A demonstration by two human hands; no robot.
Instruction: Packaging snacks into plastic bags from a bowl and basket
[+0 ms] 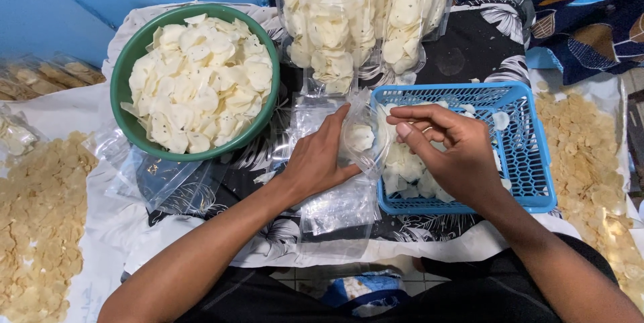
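Meanwhile both hands grip one clear bag [359, 136] between green bowl [127, 68] and blue basket [530, 162].

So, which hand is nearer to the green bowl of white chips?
Left. The left hand holds a clear bag just right of the green bowl. The right hand is farther right, over the blue basket.

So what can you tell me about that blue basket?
The blue basket is a shallow rectangular tray that looks like plastic, with lattice walls and floor. It sits level on the dark patterned cloth, at the person's right. Pale white chips lie in its left half. The right hand hovers over it.
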